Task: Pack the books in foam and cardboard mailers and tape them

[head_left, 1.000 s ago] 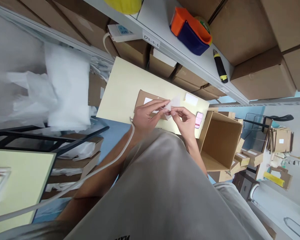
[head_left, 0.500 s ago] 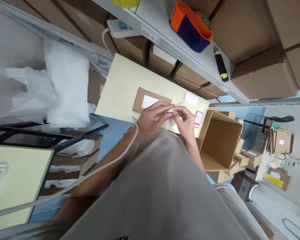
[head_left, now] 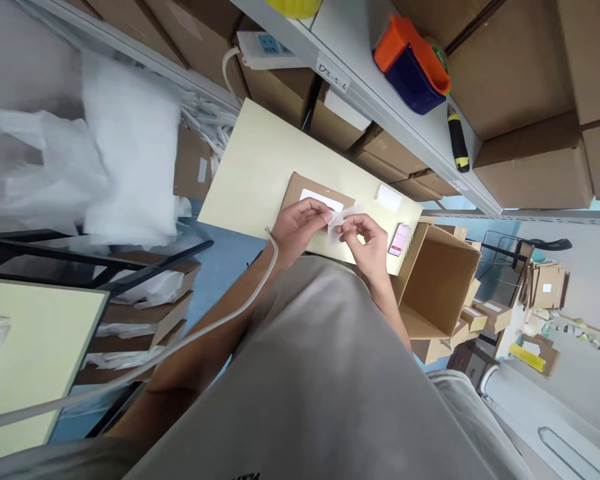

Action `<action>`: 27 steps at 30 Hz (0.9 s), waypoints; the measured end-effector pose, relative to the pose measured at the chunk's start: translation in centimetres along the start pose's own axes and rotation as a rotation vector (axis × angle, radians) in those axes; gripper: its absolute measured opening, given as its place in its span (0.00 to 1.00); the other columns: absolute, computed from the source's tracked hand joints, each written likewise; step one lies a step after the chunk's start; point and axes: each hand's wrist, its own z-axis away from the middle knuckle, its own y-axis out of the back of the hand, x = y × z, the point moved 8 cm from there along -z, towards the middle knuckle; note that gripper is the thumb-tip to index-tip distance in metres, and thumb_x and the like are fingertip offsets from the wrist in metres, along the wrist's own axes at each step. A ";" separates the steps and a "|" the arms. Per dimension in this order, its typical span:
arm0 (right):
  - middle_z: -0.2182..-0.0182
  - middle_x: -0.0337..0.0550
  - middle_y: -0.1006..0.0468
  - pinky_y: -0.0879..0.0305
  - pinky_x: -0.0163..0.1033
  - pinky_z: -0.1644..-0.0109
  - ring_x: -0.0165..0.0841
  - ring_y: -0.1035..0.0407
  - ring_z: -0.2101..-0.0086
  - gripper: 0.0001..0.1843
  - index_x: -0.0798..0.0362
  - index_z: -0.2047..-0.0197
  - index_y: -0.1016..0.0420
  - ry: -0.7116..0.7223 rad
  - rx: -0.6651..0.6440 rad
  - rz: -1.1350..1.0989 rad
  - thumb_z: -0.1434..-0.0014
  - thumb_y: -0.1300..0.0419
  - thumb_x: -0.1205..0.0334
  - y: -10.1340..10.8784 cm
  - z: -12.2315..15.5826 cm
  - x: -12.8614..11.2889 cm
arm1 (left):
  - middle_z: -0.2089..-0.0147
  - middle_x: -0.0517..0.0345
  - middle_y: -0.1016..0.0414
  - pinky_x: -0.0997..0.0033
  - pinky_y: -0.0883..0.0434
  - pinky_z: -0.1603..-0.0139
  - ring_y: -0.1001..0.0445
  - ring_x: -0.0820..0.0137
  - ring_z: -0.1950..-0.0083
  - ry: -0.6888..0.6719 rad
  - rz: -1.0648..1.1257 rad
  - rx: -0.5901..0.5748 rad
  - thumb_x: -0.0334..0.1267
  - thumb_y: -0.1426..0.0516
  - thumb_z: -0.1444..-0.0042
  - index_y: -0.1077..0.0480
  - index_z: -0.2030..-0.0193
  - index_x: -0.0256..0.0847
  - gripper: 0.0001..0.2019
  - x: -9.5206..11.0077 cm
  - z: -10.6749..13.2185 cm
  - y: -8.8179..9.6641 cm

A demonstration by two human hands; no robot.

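A thin, translucent white sheet (head_left: 336, 225), perhaps film or a small bag, stretches between my two hands above the pale yellow tabletop (head_left: 255, 160). My left hand (head_left: 300, 230) pinches its left side with thumb and fingertips. On the other side my right hand (head_left: 366, 243) has its fingers closed on the sheet. Behind the hands lies a flat brown cardboard mailer (head_left: 293, 191) with a white label (head_left: 321, 199), both partly covered by my hands. A white cable (head_left: 220, 320) runs over my left forearm, its end near the wrist.
Right of my hands, a phone (head_left: 399, 240) with a lit screen lies near a white card (head_left: 389, 197). An open cardboard box (head_left: 440, 283) stands at the table's right end. Above, a shelf (head_left: 350, 50) holds a tape dispenser (head_left: 411, 67) and a yellow-black cutter (head_left: 459, 140).
My hands have moved slightly apart, and more of the sheet shows between them. The left fingers have curled in. The camera view has shifted a little.
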 end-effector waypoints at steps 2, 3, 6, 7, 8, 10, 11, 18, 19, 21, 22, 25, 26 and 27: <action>0.65 0.40 0.15 0.22 0.44 0.55 0.35 0.23 0.66 0.15 0.47 0.60 0.22 -0.018 0.011 0.006 0.31 0.31 0.44 -0.6 -0.4 0.4 | 0.62 0.54 0.17 0.62 0.18 0.56 0.18 0.62 0.58 0.108 0.166 0.007 0.49 0.25 0.49 0.24 0.65 0.42 0.17 -1.1 -0.7 1.0; 0.66 0.39 0.16 0.22 0.44 0.55 0.35 0.22 0.66 0.15 0.46 0.60 0.22 -0.028 0.020 0.005 0.32 0.31 0.45 -0.8 -0.6 0.7 | 0.62 0.54 0.17 0.64 0.19 0.57 0.18 0.62 0.58 0.147 0.247 0.024 0.48 0.26 0.49 0.24 0.65 0.42 0.16 -1.6 -1.1 1.7; 0.69 0.37 0.18 0.21 0.43 0.56 0.34 0.23 0.68 0.14 0.46 0.62 0.24 -0.067 0.056 -0.013 0.34 0.31 0.46 -1.0 -1.4 1.6 | 0.62 0.54 0.19 0.68 0.22 0.60 0.19 0.65 0.59 0.189 0.403 0.176 0.45 0.27 0.51 0.26 0.65 0.43 0.15 -3.2 -2.3 4.9; 0.70 0.36 0.19 0.21 0.43 0.57 0.34 0.23 0.69 0.14 0.46 0.63 0.24 -0.083 0.067 -0.022 0.35 0.31 0.46 -0.9 -1.7 1.8 | 0.62 0.55 0.19 0.69 0.24 0.61 0.19 0.66 0.60 0.193 0.436 0.236 0.44 0.27 0.51 0.27 0.65 0.43 0.15 -3.8 -2.6 6.1; 0.71 0.36 0.19 0.21 0.43 0.58 0.33 0.24 0.69 0.14 0.46 0.63 0.25 -0.099 0.076 -0.030 0.36 0.31 0.47 -0.9 -2.0 1.9 | 0.63 0.56 0.20 0.70 0.26 0.62 0.21 0.68 0.61 0.201 0.465 0.296 0.43 0.27 0.51 0.27 0.65 0.43 0.15 -4.4 -3.0 7.5; 0.72 0.35 0.19 0.22 0.42 0.59 0.33 0.24 0.70 0.14 0.46 0.64 0.25 -0.128 0.094 -0.038 0.38 0.30 0.47 -0.6 -2.4 2.0 | 0.65 0.59 0.23 0.71 0.29 0.65 0.24 0.71 0.65 0.227 0.511 0.405 0.43 0.26 0.53 0.29 0.66 0.44 0.17 -6.0 -3.6 10.2; 0.72 0.35 0.19 0.22 0.42 0.60 0.33 0.24 0.70 0.14 0.46 0.64 0.25 -0.137 0.107 -0.041 0.38 0.29 0.47 -0.3 -2.6 2.0 | 0.66 0.61 0.25 0.71 0.31 0.67 0.27 0.73 0.67 0.243 0.524 0.459 0.43 0.26 0.53 0.30 0.66 0.44 0.18 -6.8 -4.0 11.7; 0.69 0.35 0.22 0.22 0.40 0.60 0.37 0.15 0.65 0.20 0.45 0.60 0.32 -0.153 0.250 -0.066 0.33 0.33 0.39 -1.2 -5.9 1.8 | 0.74 0.71 0.44 0.69 0.43 0.68 0.41 0.80 0.74 0.302 0.371 0.710 0.60 0.33 0.37 0.42 0.65 0.45 0.27 -9.7 -5.1 21.9; 0.68 0.36 0.21 0.21 0.41 0.59 0.38 0.14 0.62 0.21 0.45 0.59 0.31 -0.166 0.223 -0.061 0.33 0.32 0.38 -2.5 -6.8 2.0 | 0.73 0.71 0.43 0.69 0.42 0.67 0.39 0.79 0.73 0.281 0.346 0.718 0.61 0.34 0.36 0.42 0.64 0.45 0.27 -9.4 -5.1 22.8; 0.66 0.38 0.19 0.19 0.41 0.57 0.40 0.13 0.57 0.22 0.44 0.57 0.31 -0.203 0.120 -0.072 0.33 0.31 0.36 -6.4 -9.1 2.6 | 0.71 0.70 0.37 0.70 0.37 0.66 0.34 0.78 0.72 0.237 0.336 0.748 0.61 0.31 0.41 0.39 0.61 0.46 0.26 -8.6 -4.5 24.1; 0.65 0.39 0.17 0.18 0.41 0.56 0.40 0.13 0.55 0.23 0.44 0.57 0.30 -0.223 0.052 -0.089 0.33 0.29 0.36 -8.9 -10.4 2.9 | 0.69 0.69 0.32 0.71 0.35 0.66 0.31 0.77 0.71 0.224 0.348 0.771 0.59 0.29 0.43 0.37 0.60 0.47 0.26 -8.2 -4.1 24.5; 0.63 0.39 0.15 0.17 0.41 0.55 0.39 0.14 0.52 0.26 0.45 0.57 0.29 -0.261 -0.135 -0.143 0.34 0.26 0.34 -17.1 -15.1 3.6 | 0.62 0.62 0.22 0.73 0.30 0.65 0.26 0.76 0.69 0.214 0.365 0.835 0.55 0.27 0.45 0.32 0.57 0.46 0.23 -7.3 -2.9 24.8; 0.63 0.39 0.15 0.17 0.40 0.54 0.38 0.14 0.51 0.26 0.45 0.57 0.28 -0.266 -0.191 -0.156 0.34 0.25 0.34 -19.8 -16.8 3.8 | 0.60 0.60 0.20 0.74 0.30 0.65 0.25 0.76 0.69 0.206 0.348 0.842 0.54 0.28 0.44 0.31 0.57 0.46 0.22 -7.0 -2.5 24.8; 0.62 0.37 0.14 0.17 0.39 0.53 0.35 0.15 0.51 0.25 0.46 0.56 0.27 -0.272 -0.250 -0.163 0.34 0.26 0.35 -22.5 -18.6 3.9 | 0.59 0.58 0.18 0.74 0.29 0.65 0.24 0.76 0.69 0.191 0.317 0.837 0.54 0.28 0.44 0.31 0.57 0.45 0.22 -6.6 -2.3 24.8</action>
